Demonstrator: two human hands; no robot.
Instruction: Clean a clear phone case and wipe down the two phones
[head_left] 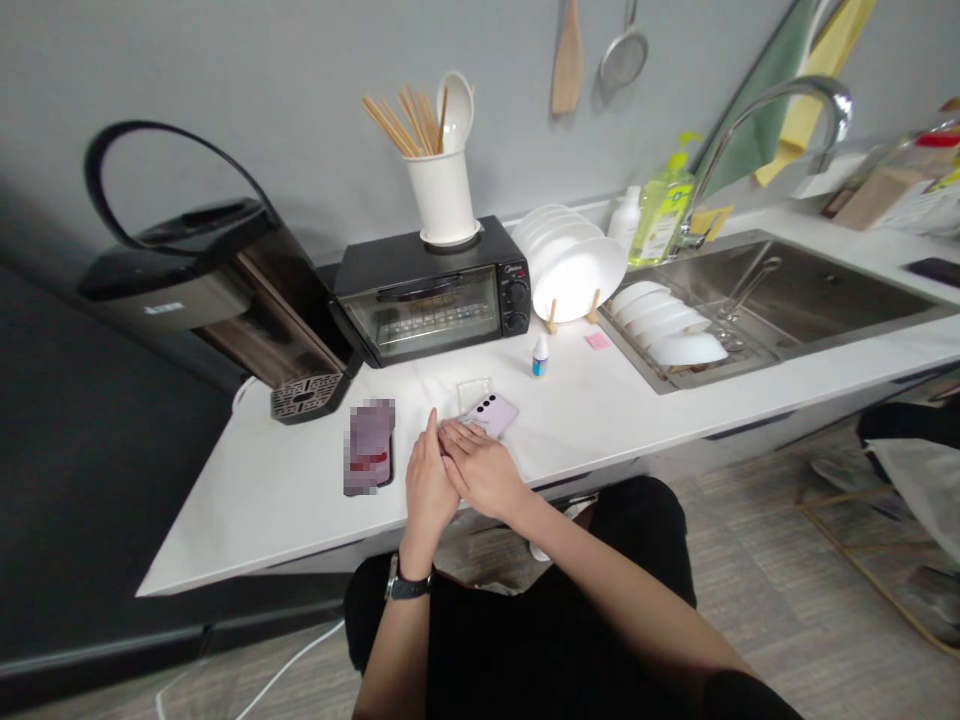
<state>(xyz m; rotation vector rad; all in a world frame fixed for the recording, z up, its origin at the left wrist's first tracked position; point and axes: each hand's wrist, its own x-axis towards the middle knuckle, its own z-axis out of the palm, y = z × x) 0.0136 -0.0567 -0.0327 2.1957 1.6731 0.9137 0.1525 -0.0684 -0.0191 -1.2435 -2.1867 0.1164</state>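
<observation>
Lilac phone (502,414): lens side up on the surface (581,410), in front of the toaster oven (435,300), partly hidden by the right hand (484,465). Probably light, stiff, slick, breakable; best held by its long edges, off the lenses (487,402). Left hand (431,475): visible fingers fairly straight. Right fingers: laid across the left. Anything held between them: cannot tell.

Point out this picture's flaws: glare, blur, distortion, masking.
Head view: front white plate nearly washed out; tall drinks machine leaning, likely lens distortion; phone-like item beside the left hand pixelated; package at far right soft; lilac phone clearer, its lenses distinct.
</observation>
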